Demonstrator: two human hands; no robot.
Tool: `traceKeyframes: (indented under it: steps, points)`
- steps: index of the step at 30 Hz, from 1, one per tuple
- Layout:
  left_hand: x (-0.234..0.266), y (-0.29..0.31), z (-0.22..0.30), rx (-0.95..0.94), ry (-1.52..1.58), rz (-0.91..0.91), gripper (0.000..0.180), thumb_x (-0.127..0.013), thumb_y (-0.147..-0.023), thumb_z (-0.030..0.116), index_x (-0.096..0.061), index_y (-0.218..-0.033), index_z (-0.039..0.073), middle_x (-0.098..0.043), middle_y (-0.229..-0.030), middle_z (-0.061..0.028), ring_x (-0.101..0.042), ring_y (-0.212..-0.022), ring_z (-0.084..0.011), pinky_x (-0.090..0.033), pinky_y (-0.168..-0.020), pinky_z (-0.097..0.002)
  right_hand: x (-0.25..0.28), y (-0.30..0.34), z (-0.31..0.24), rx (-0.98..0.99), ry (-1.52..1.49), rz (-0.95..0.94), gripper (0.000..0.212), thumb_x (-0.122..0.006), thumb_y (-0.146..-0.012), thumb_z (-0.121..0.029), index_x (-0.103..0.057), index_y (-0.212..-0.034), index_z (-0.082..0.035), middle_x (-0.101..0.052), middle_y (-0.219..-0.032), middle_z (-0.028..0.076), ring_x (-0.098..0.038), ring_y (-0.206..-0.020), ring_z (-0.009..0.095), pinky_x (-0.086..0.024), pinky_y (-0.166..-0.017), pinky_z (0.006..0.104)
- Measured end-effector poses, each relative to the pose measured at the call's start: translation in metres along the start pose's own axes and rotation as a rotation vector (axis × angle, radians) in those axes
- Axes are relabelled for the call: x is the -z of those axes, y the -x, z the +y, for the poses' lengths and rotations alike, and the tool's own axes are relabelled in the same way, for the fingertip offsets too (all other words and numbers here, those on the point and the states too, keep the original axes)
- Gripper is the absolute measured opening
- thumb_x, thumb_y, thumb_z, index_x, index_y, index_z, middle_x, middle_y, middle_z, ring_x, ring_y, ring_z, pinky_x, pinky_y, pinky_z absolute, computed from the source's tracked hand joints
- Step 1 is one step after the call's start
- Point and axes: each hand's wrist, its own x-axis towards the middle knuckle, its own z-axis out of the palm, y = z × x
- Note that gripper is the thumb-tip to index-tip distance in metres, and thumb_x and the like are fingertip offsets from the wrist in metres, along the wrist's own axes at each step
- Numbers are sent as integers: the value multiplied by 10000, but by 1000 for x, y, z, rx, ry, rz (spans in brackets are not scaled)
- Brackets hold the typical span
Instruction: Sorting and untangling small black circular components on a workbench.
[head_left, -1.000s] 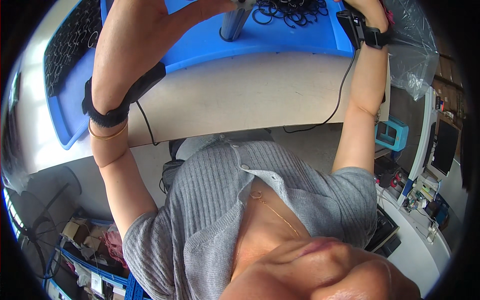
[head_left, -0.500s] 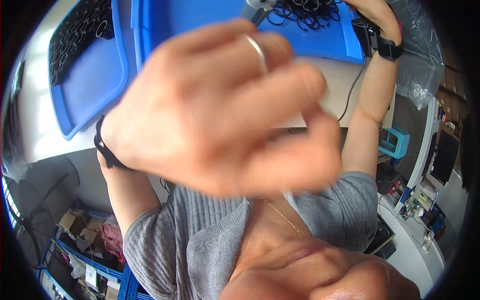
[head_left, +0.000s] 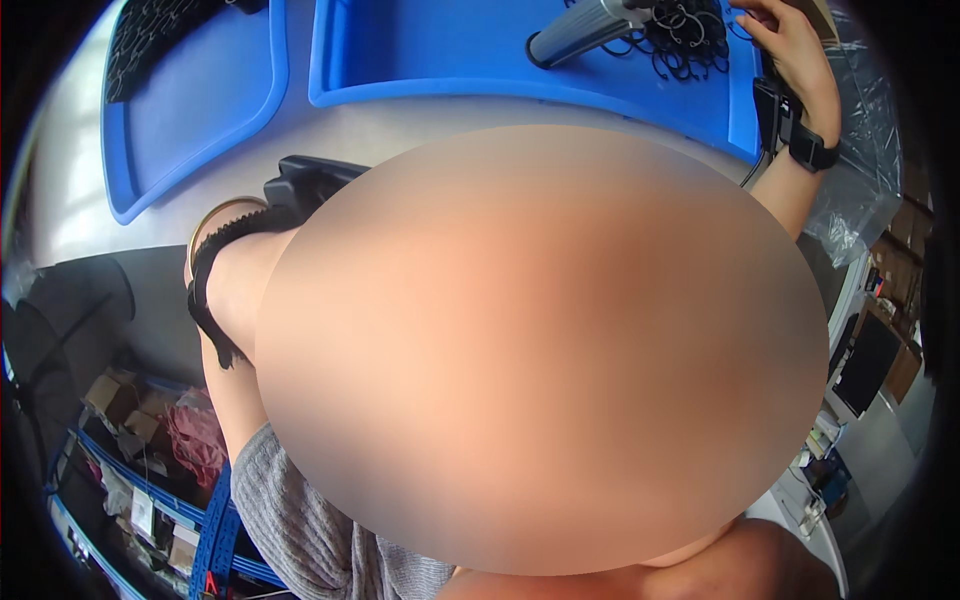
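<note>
Right hand (head_left: pixel 790 50) reaches over the right rim of a large blue tray (head_left: pixel 470 88), its fingers bent and fingertips close together beside a thin dark curve at the heap's edge; whether they pinch it cannot be told. Left hand (head_left: pixel 480 300) is raised close to the camera, lost in a broad blur, so whether it is wide, narrow or holding something cannot be told. Tangled black rings (head_left: pixel 690 42) lie at the far right of the large tray, just left of the right hand and well apart from the left wrist. They are slim, round loops, some showing a gap, and they overlap loosely. Left of them a grey cylinder (head_left: pixel 585 35) slants across the tray, smooth-sided with a dark rim at its near left end. Both the large tray and a second blue tray (head_left: pixel 205 180), on the left, have smooth, raised rims and rounded corners; the second carries dense rows of black loops (head_left: pixel 160 35). Their tabletop (head_left: pixel 330 130) is pale and plain. Clear, wrinkled plastic (head_left: pixel 865 150) hangs beyond the right wrist.
</note>
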Motion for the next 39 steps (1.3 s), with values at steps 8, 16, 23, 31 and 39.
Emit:
traceKeyframes:
  steps: [8,16,23,31,39]
  points:
    - [-2,-6,-13,-23,3,-23,420,-783,-731,257,-698,-1105,82,-695,-1022,-155,-688,-785,-251,-575,-602,-381,8,-3,-19,-235,-143,-187,113,-658,-875,-43,-680,-938,48,-670,-690,98,-672,-613,173,-522,-585,308]
    - [-2,-3,-16,-76,30,-45,463,-793,-732,313,-710,-1139,107,-693,-1054,-152,-684,-797,-250,-573,-599,-390,10,1,-3,-62,40,-75,132,-711,-887,-79,-717,-924,48,-679,-672,84,-624,-541,126,-481,-517,290]
    - [3,-3,-12,-33,-12,-51,501,-802,-733,362,-720,-1169,128,-690,-1082,-150,-681,-807,-249,-572,-595,-398,13,0,-26,-33,-181,-66,186,-695,-880,-34,-697,-1030,75,-662,-752,38,-612,-615,90,-480,-560,244]
    - [7,11,-30,72,-79,-42,545,-812,-734,418,-731,-1204,153,-688,-1114,-147,-678,-819,-247,-570,-592,-407,4,14,-49,56,-191,99,133,-669,-936,-23,-705,-1043,48,-690,-827,46,-634,-683,87,-523,-627,236]
    - [16,24,-81,532,-35,64,382,-776,-786,208,-698,-1137,80,-693,-1016,-133,-694,-765,-210,-569,-598,-335,7,16,-47,74,-802,-141,218,-683,-972,-57,-642,-1168,30,-681,-835,43,-671,-681,97,-574,-610,233]
